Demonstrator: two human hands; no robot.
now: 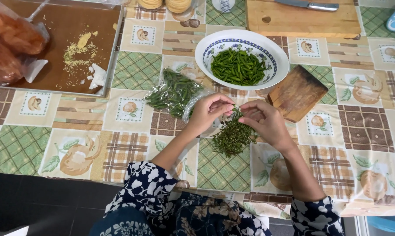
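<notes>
**Both hands pinch one green chilli over the stem pile**

The left hand [208, 111] and right hand [261, 120] meet fingertip to fingertip, each grip closed on a small green chilli [236, 112] held between them; which part each hand pinches is too small to tell. Directly beneath lies a heap of green stems [232, 137] on the surface [136, 70], which wears a checked cloth. Just left sits a clear bag of chillies [173, 92]. Beyond the hands stands a white bowl [206, 54] with a blue-patterned rim, holding more chillies. A small wooden board [297, 92] lies beside the right hand, and a metal tray [112, 52] sits far left.
</notes>
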